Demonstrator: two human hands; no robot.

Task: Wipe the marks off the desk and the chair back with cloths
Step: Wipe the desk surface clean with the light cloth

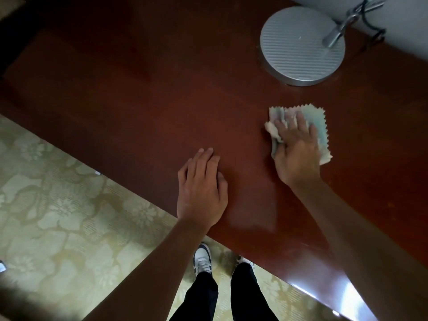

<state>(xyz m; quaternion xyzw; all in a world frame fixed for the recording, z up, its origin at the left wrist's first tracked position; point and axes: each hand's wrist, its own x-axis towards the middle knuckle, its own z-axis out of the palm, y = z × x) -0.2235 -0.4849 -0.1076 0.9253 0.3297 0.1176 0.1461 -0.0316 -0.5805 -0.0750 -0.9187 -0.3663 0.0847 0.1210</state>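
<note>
- One cloth in play: pastel, zigzag-cut edges, lying on the desk just on my side of the lamp base, close to it but not touching.
- My right hand lies flat on the cloth, fingers spread and fairly straight, pressing it down; nothing pinched.
- My left hand rests bare on the wood, fingers relaxed and together, holding nothing. It sits well apart from the lamp base, nearer the desk's front edge.
- Handling, as I judge it: the cloth is thin, limp and very light. It is already bunched at the corner under my fingertips, so it will crumple, not slide, if pushed by one edge. Best hold is a broad palm over its middle, or folded into a pad.
- Desk top looks glossy and hard, likely slick; cloth should glide under steady pressure.
- Lamp base looks metal and heavy; I would wipe around it, not nudge it.
- No marks I can make out on the wood. Chair back is not in view.
</note>
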